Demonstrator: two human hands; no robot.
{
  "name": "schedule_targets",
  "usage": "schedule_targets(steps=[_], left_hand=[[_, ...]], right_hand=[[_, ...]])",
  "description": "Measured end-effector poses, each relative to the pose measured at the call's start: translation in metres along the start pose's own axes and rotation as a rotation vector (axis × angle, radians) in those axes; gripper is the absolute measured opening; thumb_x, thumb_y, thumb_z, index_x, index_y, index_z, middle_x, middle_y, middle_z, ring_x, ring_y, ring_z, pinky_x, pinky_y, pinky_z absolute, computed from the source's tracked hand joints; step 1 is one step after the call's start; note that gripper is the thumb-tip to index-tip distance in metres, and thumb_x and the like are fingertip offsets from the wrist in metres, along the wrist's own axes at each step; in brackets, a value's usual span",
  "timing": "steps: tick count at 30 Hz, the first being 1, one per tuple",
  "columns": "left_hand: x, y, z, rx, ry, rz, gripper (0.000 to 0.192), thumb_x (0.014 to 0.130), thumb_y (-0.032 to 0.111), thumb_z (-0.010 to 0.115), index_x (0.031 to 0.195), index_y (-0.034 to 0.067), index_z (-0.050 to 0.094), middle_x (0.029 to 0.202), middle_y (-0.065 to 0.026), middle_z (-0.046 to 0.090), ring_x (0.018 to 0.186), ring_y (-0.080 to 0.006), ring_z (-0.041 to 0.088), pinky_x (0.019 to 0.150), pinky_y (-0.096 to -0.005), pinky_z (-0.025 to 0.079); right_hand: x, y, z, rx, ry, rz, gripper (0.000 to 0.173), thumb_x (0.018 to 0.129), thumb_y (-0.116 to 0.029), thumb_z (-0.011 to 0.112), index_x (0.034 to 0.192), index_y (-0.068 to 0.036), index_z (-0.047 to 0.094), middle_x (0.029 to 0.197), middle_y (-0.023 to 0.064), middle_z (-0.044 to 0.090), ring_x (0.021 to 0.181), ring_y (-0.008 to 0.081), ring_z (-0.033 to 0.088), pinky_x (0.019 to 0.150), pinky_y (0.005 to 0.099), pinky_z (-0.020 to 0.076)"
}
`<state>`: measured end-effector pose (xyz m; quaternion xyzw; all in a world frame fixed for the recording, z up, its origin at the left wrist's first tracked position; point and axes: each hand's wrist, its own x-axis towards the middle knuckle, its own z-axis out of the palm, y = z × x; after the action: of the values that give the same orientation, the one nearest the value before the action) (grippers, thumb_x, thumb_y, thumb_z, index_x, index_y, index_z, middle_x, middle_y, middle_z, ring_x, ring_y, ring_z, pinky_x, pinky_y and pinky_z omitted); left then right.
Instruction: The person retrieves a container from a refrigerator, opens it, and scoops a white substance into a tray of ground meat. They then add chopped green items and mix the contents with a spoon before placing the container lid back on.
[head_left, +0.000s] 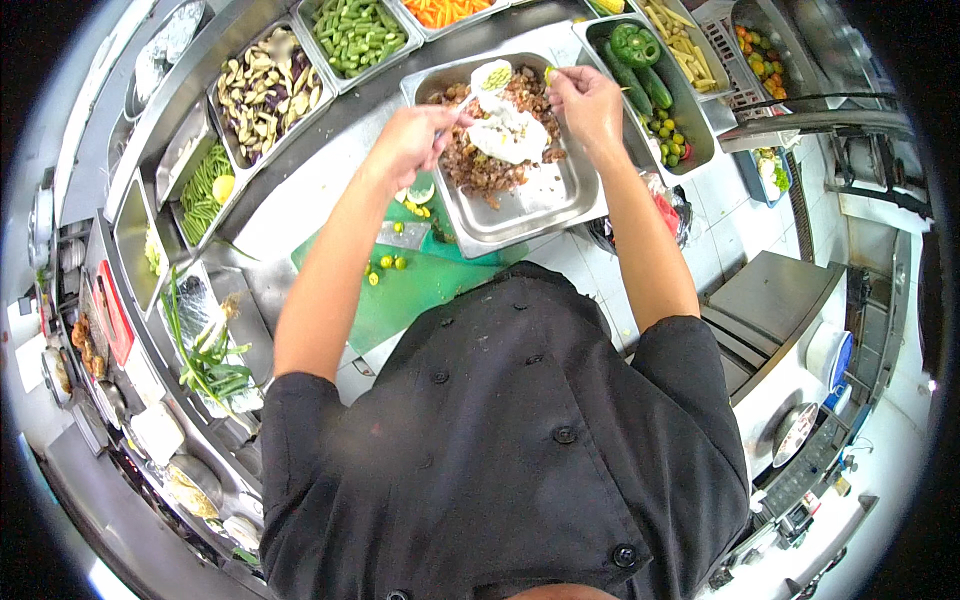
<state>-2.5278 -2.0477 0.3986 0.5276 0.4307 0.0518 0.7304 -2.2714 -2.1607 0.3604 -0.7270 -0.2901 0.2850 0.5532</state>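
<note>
Over the left side of a deep steel pan (480, 238), my left hand (420, 142) grips the handle of a spoon (491, 78) whose bowl holds small pale green pieces. My right hand (589, 101) pinches a small yellow-green citrus piece (551, 75) near the pan's far right part. Chopped browned meat (480, 174) lies in the pan, with a mound of creamy white sauce (510, 136) on top. Below the pan is a green cutting board (420, 289) bearing a knife (403, 235), halved small citrus fruits (387, 262) and lemon slices (420, 195).
Steel trays of sliced eggplant (266, 97), cut green beans (356, 37) and carrot strips (442, 9) line the far side. A tray with cucumbers (630, 79), a green pepper (634, 45) and small citrus stands at the right. Spring onions (210, 360) lie at the left.
</note>
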Motion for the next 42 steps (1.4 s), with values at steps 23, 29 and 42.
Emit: schedule_targets(steps=[23,29,42], left_hand=[[-0.108,-0.054,0.172,-0.182,0.015,-0.082,0.033,0.115,0.026,0.059,0.119,-0.002,0.075,0.063,0.0023,0.05,0.044,-0.005,0.037,0.04,-0.0228,0.03],[-0.079,-0.084,0.257,-0.083,-0.265,-0.088,0.034,0.114,0.028,0.06,0.123,-0.001,0.073,0.066,0.0028,0.05,0.047,-0.0054,0.039,0.041,-0.0229,0.03],[0.124,-0.25,0.436,0.835,0.209,0.798,0.023,0.109,0.014,0.058,0.12,0.001,0.073,0.088,-0.0232,0.074,0.076,-0.0412,0.073,0.068,-0.0528,0.055]], right_hand=[[-0.134,0.027,-0.154,0.603,0.115,0.115,0.024,0.105,-0.014,0.074,0.12,0.003,0.069,0.094,0.0085,0.074,0.077,0.0121,0.068,0.07,0.0283,0.0563],[-0.238,0.086,-0.248,0.545,0.525,0.202,0.023,0.104,-0.017,0.075,0.116,0.002,0.068,0.09,0.0074,0.071,0.073,0.0117,0.064,0.065,0.0264,0.0512],[-0.277,0.213,-0.367,0.247,0.591,0.328,0.017,0.105,-0.011,0.074,0.115,0.001,0.069,0.095,0.0032,0.073,0.084,0.0084,0.067,0.077,0.0252,0.0537]])
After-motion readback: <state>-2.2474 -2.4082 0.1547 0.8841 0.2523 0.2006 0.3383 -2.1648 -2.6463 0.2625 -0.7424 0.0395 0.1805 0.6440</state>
